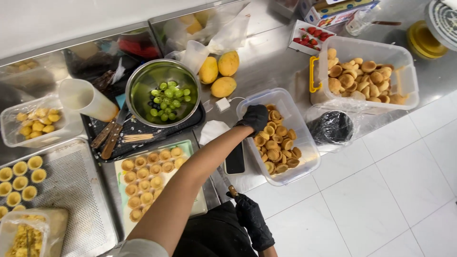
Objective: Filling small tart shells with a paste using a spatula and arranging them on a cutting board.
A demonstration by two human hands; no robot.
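Observation:
My left hand, in a black glove, reaches into a clear plastic tub of baked tart shells. Its fingers curl down onto a shell at the tub's far end. My right hand, also gloved in black, hangs low by my dark apron at the counter's edge. Its fingertips touch the brown handle of a knife that lies on the counter; whether it grips the handle is unclear. A tray with rows of tart shells lies under my left arm.
A steel bowl of green grapes stands on a dark tray. Three mangoes, a punnet of strawberries, a larger tub of shells, a phone, a white jug and a perforated tray with filled tarts share the steel counter.

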